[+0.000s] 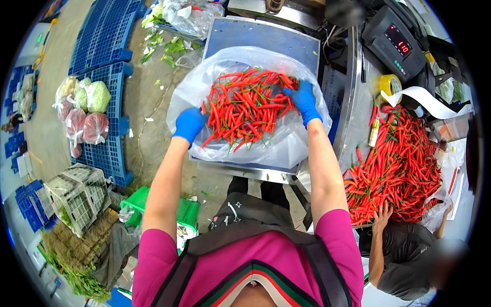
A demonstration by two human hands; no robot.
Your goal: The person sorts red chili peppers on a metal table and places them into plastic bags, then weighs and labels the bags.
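A clear plastic bag (188,92) lies spread wide on the blue platform (264,34) of a floor scale. Red chillies (245,111) with green stems are heaped inside it. My left hand (190,124), in a blue glove, is at the heap's left edge, its fingertips partly hidden by chillies and plastic. At the upper right edge of the heap is my right hand (303,100), also blue-gloved. Its thumb points inward over the chillies, while its other fingers are bent against the bag's inner side. Whether either hand grips anything does not show clearly.
On the right, a metal table (347,119) bears a larger chilli pile (399,165), yellow tape roll (390,85) and scale display (397,44) with lit digits. A co-worker's hand (382,217) touches that pile. Blue pallets (101,153) with bagged vegetables (98,96) are left; green crate (188,213) below.
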